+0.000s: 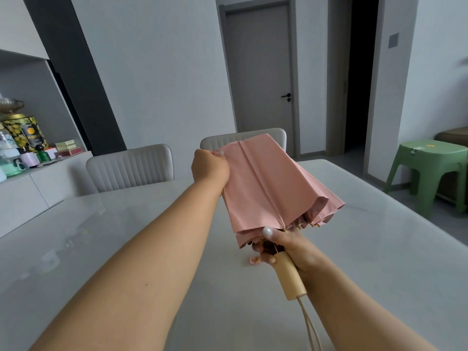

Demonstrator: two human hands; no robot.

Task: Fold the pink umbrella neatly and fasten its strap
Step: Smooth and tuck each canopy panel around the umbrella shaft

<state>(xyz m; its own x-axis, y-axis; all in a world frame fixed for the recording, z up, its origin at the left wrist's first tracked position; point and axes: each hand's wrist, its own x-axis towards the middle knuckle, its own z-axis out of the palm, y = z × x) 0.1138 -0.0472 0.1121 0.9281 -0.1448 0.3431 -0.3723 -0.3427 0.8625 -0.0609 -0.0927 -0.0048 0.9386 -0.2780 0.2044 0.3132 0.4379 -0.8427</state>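
Pink umbrella [266,183] in both hands

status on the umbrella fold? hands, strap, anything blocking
Left hand grips the canopy top; right hand grips at the handle. Pink umbrella collapsed, folds loose. Strap hangs unfastened. Nothing in the way.

The left hand [209,166] reaches forward on a straight arm, fingers curled in a grip. The right hand [286,245] sits nearer, fingers clenched.

Head-worn view, facing forward-down, close over table [101,236]
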